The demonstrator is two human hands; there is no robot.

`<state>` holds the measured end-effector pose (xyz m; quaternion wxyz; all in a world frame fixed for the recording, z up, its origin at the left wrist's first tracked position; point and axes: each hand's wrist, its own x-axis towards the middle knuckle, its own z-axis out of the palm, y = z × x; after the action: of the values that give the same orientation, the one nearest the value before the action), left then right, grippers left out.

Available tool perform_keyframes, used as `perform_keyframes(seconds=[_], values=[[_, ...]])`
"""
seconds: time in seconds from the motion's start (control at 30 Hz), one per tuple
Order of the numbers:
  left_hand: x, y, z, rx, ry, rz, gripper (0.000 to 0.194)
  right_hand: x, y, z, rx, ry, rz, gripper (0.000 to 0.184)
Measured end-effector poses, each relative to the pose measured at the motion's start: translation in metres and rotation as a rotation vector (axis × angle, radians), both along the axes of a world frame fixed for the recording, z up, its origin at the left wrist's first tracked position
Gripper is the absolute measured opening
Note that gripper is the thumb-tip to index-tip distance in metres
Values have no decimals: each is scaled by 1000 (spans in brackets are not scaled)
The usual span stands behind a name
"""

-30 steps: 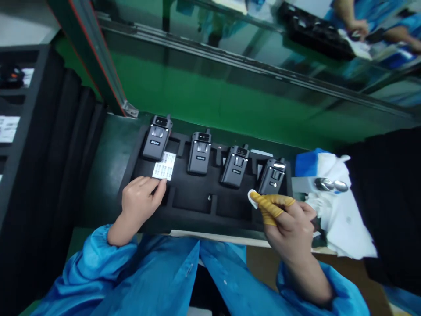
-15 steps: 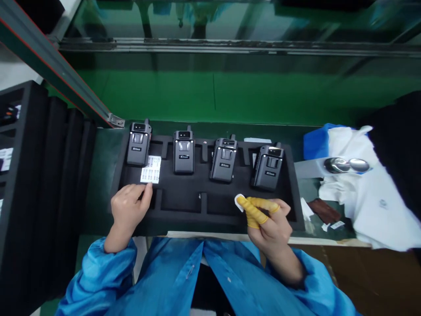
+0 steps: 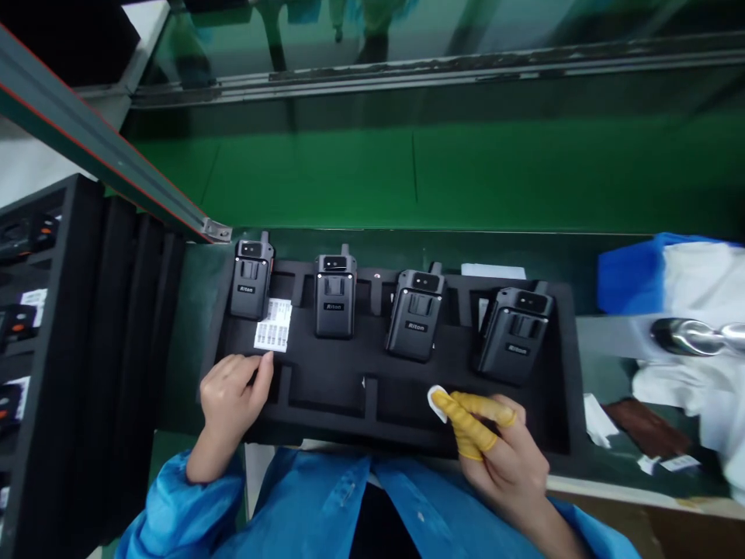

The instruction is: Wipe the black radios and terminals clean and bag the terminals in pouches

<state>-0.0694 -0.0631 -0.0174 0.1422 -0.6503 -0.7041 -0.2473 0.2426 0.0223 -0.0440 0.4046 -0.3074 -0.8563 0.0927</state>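
White pad (image 3: 431,401) is pinched at the fingertips of the right hand (image 3: 505,460), on which yellow finger cots (image 3: 472,428) are worn; it is held above the near side of a black foam tray (image 3: 326,371), apart from every radio. The left hand (image 3: 233,392) is loosely curled with its thumb raised, over the tray's near left edge. Its palm is hidden, so whether anything is grasped there cannot be told. Just beyond the thumb, a sheet of printed labels (image 3: 275,326) is laid in the tray.

Across the tray's far side, four Riton handheld radios are set out in a row, logos up: the leftmost radio (image 3: 250,289) beside the sheet, the second radio (image 3: 334,307), the third radio (image 3: 415,322), and the rightmost radio (image 3: 515,341), which is tilted. The tray is borne by a green table (image 3: 198,310). To the right, a brown scrap (image 3: 649,427), white cloths (image 3: 667,386) and a blue box (image 3: 628,278) are seen; to the left, stacked foam trays (image 3: 78,310).
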Motion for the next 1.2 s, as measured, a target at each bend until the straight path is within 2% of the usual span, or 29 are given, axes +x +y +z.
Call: perform_keyframes(seconds=[0.13, 0.23, 0.3, 0.4, 0.5, 0.53, 0.57, 0.63, 0.73, 0.83, 0.9, 1.0, 1.2], values=[[5, 2, 7, -28, -44, 0, 24, 0, -3, -4, 0, -33, 6, 42], [21, 8, 15, -38, -165, -62, 12, 0, -4, 1, -42, -26, -10, 40], [36, 13, 17, -39, -258, -168, 6, 2, 3, 15, -158, -23, 18, 42], [55, 21, 15, -69, -291, -286, 16, 6, 30, 51, -311, -137, 147, 43], [66, 29, 8, -144, -210, -291, 28, -9, 72, 79, -84, -384, 177, 34], [68, 32, 6, -167, -182, -279, 31, -21, 85, 83, 51, -353, 128, 28], [70, 33, 4, -185, -157, -265, 34, -37, 97, 83, 146, -355, 125, 26], [71, 35, 0, -206, -121, -242, 37, -73, 116, 75, 222, -390, 128, 26], [72, 35, -3, -221, -100, -238, 38, -127, 129, 59, 178, -579, 151, 34], [72, 35, -2, -227, -111, -234, 38, -159, 131, 51, 156, -647, 208, 39], [72, 35, -2, -238, -123, -223, 38, -164, 131, 50, 171, -648, 236, 38], [73, 35, -1, -259, -129, -215, 38, -152, 135, 49, 186, -655, 229, 36], [72, 36, -1, -257, -129, -226, 38, -116, 149, 43, 126, -645, -3, 38]])
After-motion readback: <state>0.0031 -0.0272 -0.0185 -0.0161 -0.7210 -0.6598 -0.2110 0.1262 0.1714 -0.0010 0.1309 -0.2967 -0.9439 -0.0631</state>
